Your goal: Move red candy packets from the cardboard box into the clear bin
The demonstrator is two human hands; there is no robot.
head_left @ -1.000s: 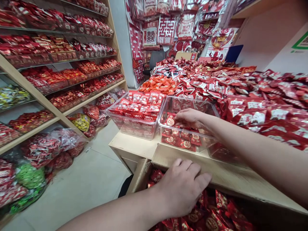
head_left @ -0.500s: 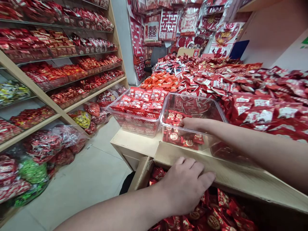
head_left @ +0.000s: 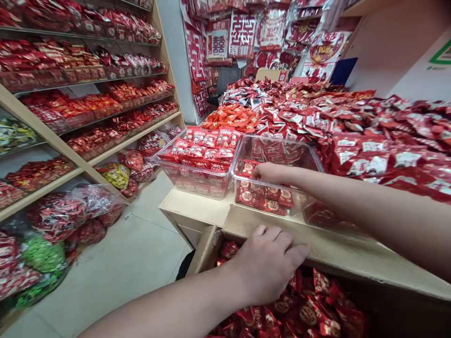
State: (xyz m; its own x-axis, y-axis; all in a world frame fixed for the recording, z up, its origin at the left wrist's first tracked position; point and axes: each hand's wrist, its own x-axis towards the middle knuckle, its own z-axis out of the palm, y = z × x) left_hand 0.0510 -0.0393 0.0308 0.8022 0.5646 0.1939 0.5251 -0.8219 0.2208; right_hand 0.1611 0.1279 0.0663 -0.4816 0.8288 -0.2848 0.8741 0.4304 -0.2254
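R hand [head_left: 269,172] reaches into a clear bin [head_left: 282,146], fingers curled low over the red sachets [head_left: 262,199] lying on its floor; can't tell if it's pinching one or just touching, fingertips sit behind the bin's near wall. L hand [head_left: 269,267] is nearer the camera, palm down, fingers spread & loose, grasping nothing, lying on the flap of a cardboard box [head_left: 331,253] w/ fingertips over its edge.

Around: just left of R hand, touching its bin, a second clear bin [head_left: 197,180] filled to the rim w/ red-and-white packets [head_left: 204,148]. Beyond & right of R hand, a big heap of red packs [head_left: 369,136] covers the counter [head_left: 190,211]; the R forearm crosses in front of it. Far left of both hands, wooden shelves [head_left: 52,141] w/ more red packs, plus bagged sweets [head_left: 63,216] on the floor.

Hidden/unclear: print on the wrappers too small to read. Box is cut off at the bottom edge, its flap & L hand cover part of what's inside.

Containers: R hand's bin only thinly filled, one layer. Box under L hand holds loose red-and-gold sachets [head_left: 310,310], piled.
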